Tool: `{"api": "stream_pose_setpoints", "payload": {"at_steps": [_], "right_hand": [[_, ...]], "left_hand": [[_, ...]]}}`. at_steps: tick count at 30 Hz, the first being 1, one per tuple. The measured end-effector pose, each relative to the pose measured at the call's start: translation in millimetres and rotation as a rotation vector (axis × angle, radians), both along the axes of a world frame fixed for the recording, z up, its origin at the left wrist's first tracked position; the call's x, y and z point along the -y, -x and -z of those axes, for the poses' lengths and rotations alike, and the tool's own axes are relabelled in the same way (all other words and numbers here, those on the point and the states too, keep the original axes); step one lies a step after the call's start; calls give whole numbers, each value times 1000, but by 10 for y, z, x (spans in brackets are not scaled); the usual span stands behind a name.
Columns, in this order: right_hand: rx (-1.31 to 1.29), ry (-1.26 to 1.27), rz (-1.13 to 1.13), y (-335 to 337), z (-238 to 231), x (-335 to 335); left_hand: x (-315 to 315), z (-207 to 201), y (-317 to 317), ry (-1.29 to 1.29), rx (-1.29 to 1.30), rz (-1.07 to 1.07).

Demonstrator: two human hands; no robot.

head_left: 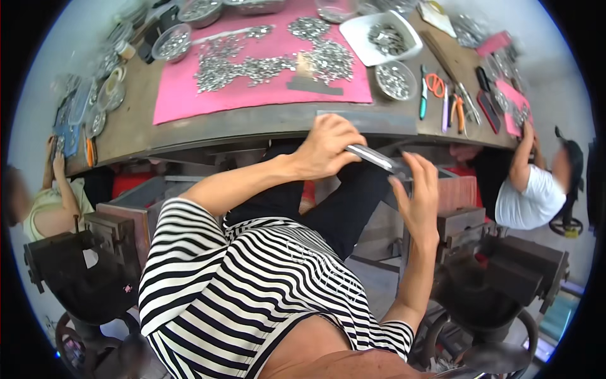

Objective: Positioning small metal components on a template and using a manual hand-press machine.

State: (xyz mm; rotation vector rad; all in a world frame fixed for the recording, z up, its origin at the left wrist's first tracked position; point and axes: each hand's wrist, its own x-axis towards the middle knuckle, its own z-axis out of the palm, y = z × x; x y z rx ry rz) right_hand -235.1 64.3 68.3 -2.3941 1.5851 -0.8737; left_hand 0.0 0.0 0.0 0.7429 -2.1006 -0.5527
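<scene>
In front of my lap, just off the bench's near edge, I hold up a slim grey metallic bar with a bright streak along it. My left hand is closed round its left end, with the fingers bent over it. At the other end my right hand grips the bar between thumb and fingers. The bar slopes down toward the right, and its right end is blurred. Beyond my hands, a pink mat carries several heaps of small shiny metal pieces.
A dark flat strip lies on the mat. On the right are a white tray, a clear tub, orange-handled scissors and pliers. A bowl stands left. People sit at both sides, beside black machines.
</scene>
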Motion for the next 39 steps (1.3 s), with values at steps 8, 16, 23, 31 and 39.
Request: {"api": "stream_pose_setpoints", "payload": {"at_steps": [8,16,23,31,39], "right_hand": [[-69,27,-131,-1123,417,708],[64,35,-214,-1483,753,1038],[212,135,-57,-1662,1047,1068],[174,196,-68,-1630,1107,1107],[135,267,-85,-1622,1140,1101]], "left_hand": [[35,246,-1268,50,109,-391],[254,279,-1491,-41,108,-435],[312,314,-1376,99,119,-530],[228,340,-1330,256,148,-551],[-512,361,-1826,-425,-710,-658]]}}
